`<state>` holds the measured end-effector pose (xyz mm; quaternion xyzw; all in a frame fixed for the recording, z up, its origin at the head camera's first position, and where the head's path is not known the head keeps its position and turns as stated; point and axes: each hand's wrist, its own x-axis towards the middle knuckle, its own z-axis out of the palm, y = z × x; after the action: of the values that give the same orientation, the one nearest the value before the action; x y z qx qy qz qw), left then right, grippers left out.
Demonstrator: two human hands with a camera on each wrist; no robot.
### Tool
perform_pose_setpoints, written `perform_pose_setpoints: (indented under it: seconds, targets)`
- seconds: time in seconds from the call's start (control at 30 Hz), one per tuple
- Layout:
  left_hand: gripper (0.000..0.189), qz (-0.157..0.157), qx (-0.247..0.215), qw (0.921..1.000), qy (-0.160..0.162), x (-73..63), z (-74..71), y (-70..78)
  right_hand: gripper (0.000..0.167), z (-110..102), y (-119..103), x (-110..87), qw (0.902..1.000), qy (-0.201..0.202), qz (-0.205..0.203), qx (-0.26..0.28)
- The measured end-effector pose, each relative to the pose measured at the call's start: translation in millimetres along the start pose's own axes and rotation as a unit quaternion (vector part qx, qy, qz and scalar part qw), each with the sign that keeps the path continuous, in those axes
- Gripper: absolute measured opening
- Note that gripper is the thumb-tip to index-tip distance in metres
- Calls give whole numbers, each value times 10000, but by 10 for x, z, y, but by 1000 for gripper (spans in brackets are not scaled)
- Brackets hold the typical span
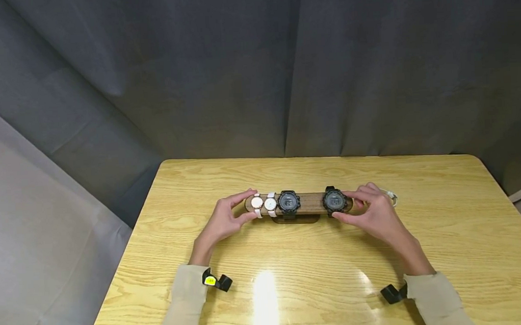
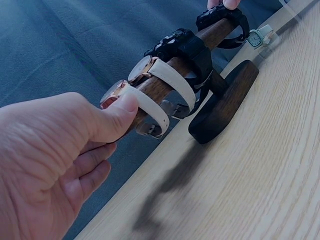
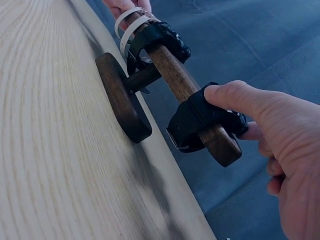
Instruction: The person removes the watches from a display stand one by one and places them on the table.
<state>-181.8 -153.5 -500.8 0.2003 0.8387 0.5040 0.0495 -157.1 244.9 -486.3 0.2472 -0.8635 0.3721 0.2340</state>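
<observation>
A dark wooden watch stand has a horizontal bar (image 1: 311,203) on a short post above a rounded base (image 3: 120,95). Toward the bar's left end sit two white-strapped watches, the outer watch (image 1: 256,202) and the inner watch (image 1: 270,204). Beside them is a bulky black digital watch (image 1: 288,201). A second black digital watch (image 1: 334,200) is strapped around the bar near its right end. My left hand (image 1: 224,219) pinches the outer white watch, thumb on its strap. With thumb and forefinger, my right hand (image 1: 375,214) grips the right black watch.
Behind my right hand a watch with a pale strap and squarish dial (image 2: 255,39) lies on the wooden table (image 1: 319,267). Dark grey curtain (image 1: 221,86) hangs along the table's far edge, and paler cloth (image 1: 34,233) is at the left.
</observation>
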Motion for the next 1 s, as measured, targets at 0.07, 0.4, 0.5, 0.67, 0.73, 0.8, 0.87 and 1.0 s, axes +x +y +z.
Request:
perform_pose_setpoints:
  seconds: [0.07, 0.4, 0.5, 0.67, 0.73, 0.8, 0.87, 1.0]
  targets:
    - [58, -17, 24, 10000, 2, -1, -2, -4, 50, -11, 5, -2, 10000, -22, 5, -19]
    - [57, -68, 19, 10000, 23, -17, -12, 2, 53, -49, 13, -9, 9997, -168, 173, -103]
    - [57, -47, 15, 10000, 20, -17, -10, -3, 52, -62, 17, -4, 9995, -198, 195, -139]
    - [58, -53, -4, 10000, 2, -18, -8, 7, 50, -84, 42, -5, 9994, -244, 149, -207]
    - [58, -87, -18, 10000, 0, -19, -7, 12, 50, -92, 48, -6, 9994, -238, 124, -205]
    - [58, -106, -41, 9999, 5, -19, -6, 14, 49, -100, 50, -7, 9995, -225, 89, -188]
    - [58, -108, -64, 9999, 14, -17, -5, 13, 48, -109, 48, -8, 9997, -193, 37, -115]
    - [57, -102, -126, 9999, 33, -15, -4, 4, 45, -121, 40, -7, 9998, -173, 10, 34]
